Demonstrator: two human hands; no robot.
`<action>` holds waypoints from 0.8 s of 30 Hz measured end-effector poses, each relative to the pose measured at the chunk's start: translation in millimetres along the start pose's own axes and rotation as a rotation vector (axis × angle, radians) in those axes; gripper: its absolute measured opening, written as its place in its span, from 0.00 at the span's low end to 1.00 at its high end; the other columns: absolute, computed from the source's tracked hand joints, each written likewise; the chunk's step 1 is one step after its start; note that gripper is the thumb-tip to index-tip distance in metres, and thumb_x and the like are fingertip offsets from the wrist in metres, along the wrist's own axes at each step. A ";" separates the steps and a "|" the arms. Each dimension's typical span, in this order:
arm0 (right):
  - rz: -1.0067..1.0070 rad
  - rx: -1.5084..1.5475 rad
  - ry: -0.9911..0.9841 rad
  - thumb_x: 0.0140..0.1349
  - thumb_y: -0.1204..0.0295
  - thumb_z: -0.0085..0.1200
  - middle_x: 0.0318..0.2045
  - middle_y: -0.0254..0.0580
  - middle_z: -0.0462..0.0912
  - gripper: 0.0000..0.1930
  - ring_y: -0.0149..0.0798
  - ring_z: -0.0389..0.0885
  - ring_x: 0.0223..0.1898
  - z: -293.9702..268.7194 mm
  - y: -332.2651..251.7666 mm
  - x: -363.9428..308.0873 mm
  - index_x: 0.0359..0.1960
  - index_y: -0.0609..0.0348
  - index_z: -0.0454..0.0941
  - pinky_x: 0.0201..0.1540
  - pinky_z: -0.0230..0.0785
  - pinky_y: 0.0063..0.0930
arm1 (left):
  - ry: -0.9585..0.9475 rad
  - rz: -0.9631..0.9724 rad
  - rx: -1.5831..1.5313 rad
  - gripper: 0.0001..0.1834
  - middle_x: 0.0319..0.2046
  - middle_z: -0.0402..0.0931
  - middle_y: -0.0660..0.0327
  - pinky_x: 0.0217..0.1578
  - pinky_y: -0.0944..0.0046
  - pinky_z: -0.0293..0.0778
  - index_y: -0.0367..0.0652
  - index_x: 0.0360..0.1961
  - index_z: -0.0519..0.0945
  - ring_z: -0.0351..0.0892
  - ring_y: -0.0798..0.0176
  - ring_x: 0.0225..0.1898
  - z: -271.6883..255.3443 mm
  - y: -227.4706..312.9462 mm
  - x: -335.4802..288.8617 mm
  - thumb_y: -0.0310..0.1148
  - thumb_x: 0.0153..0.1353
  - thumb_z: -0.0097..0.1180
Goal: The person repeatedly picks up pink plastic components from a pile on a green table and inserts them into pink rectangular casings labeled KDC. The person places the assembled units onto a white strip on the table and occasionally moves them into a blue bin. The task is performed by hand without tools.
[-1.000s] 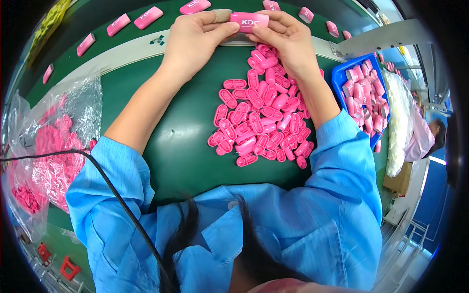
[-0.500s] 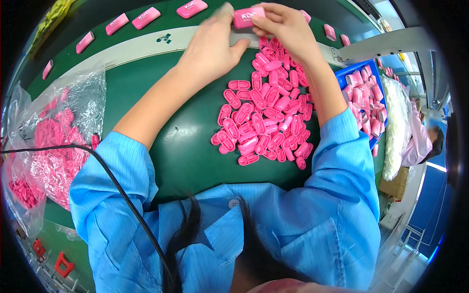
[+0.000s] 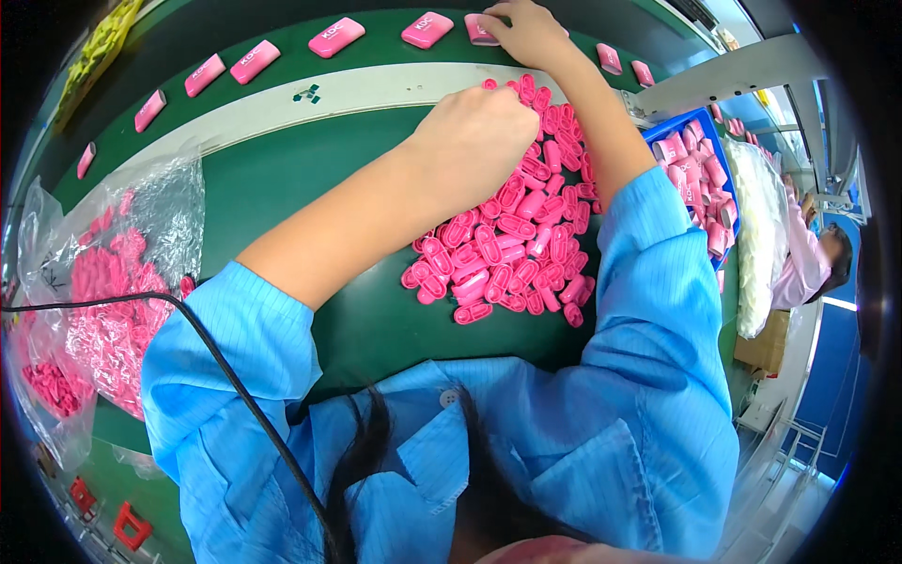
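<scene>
- With right hand [image 3: 531,36] fingers pinched on a pink case [image 3: 477,31], on green belt [image 3: 383,44]
- Over pink parts [image 3: 489,244] with left hand [image 3: 481,130], can't tell its grip
- Could tip that case, tbh, by releasing sloppily

I am wearing a finely striped blue shirt [image 3: 536,404] with wide sleeves [image 3: 648,273], a round button [image 3: 449,399] and stitched pocket [image 3: 597,493]; a black cable [image 3: 150,295] is crossing it.
</scene>
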State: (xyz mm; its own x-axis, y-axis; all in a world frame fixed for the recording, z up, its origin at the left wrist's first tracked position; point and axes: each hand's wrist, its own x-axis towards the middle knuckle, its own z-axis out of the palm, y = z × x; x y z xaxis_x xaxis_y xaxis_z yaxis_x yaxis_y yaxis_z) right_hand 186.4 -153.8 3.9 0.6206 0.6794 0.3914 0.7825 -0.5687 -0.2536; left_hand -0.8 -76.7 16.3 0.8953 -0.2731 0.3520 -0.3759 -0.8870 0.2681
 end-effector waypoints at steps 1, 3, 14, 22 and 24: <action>-0.088 0.067 0.005 0.60 0.62 0.51 0.37 0.55 0.81 0.15 0.56 0.79 0.41 -0.2 0.6 -5.9 0.34 0.63 0.82 0.44 0.71 0.44 | -0.008 -0.007 0.015 0.08 0.30 0.75 0.50 0.35 0.52 0.77 0.38 0.34 0.79 0.79 0.46 0.33 -0.7 1.2 -0.4 0.30 0.56 0.54; 0.041 0.101 0.007 0.58 0.65 0.56 0.35 0.53 0.82 0.12 0.48 0.81 0.37 -6.3 -3.8 -18.5 0.32 0.64 0.80 0.38 0.73 0.37 | 0.038 -0.009 -0.031 0.11 0.31 0.75 0.49 0.35 0.54 0.78 0.37 0.39 0.79 0.80 0.48 0.32 0.8 -2.2 -2.9 0.30 0.56 0.55; 0.354 1.328 -0.140 0.61 0.77 0.56 0.42 0.45 0.81 0.18 0.32 0.82 0.39 -25.2 -36.4 -71.4 0.52 0.69 0.71 0.43 0.76 0.21 | 0.397 -0.586 -1.383 0.15 0.40 0.79 0.56 0.43 0.69 0.78 0.31 0.48 0.75 0.80 0.66 0.38 13.9 -66.3 -13.0 0.29 0.63 0.54; 0.314 1.197 -0.102 0.61 0.77 0.57 0.42 0.47 0.81 0.17 0.34 0.83 0.40 -21.2 -47.9 -77.7 0.50 0.70 0.72 0.45 0.76 0.23 | 0.436 -0.522 -1.264 0.18 0.41 0.81 0.54 0.42 0.69 0.78 0.30 0.51 0.76 0.81 0.67 0.39 13.2 -57.9 -13.4 0.27 0.60 0.58; 0.320 1.246 -0.121 0.61 0.77 0.56 0.41 0.45 0.81 0.16 0.33 0.82 0.39 -21.4 -48.1 -78.1 0.50 0.69 0.72 0.43 0.76 0.21 | 0.409 -0.579 -1.348 0.16 0.40 0.80 0.57 0.41 0.70 0.77 0.33 0.51 0.75 0.80 0.67 0.39 10.4 -56.7 -15.3 0.25 0.62 0.54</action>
State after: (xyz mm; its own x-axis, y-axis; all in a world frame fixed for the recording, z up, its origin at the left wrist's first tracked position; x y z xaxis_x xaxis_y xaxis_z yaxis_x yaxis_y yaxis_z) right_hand 99.2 -189.4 4.5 0.7371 0.6691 0.0949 0.0775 0.0557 -0.9954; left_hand 9.3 -26.1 -13.5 0.9509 0.3015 0.0698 -0.1407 0.2202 0.9652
